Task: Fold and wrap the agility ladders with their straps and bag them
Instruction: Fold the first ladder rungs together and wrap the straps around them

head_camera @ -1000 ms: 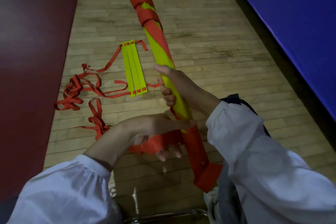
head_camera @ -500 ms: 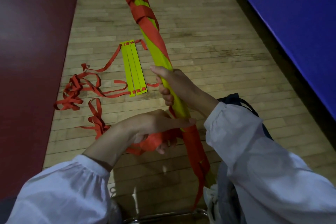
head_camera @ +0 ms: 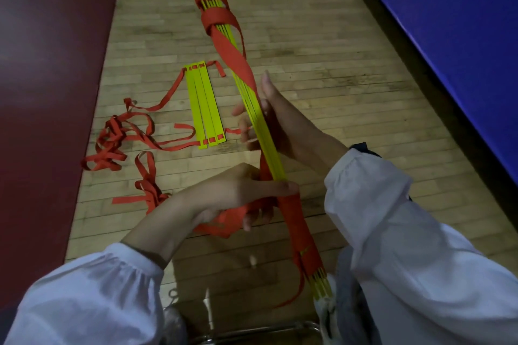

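Running between right hand's (head_camera: 283, 129) fingers (head_camera: 241, 128) and thumb (head_camera: 266, 85), the ladder bundle (head_camera: 253, 115).

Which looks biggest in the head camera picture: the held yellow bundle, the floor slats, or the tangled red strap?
1. held yellow bundle, largest, though nearest the camera.
2. tangled red strap and floor slats look about alike; I won't rank them.

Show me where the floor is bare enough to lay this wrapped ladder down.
Bare wood floor runs between the wrapped ladder and the blue mat. A smaller patch lies beyond the loose rungs, beside the dark red mat. Left is crowded: loose rungs and tangled straps.
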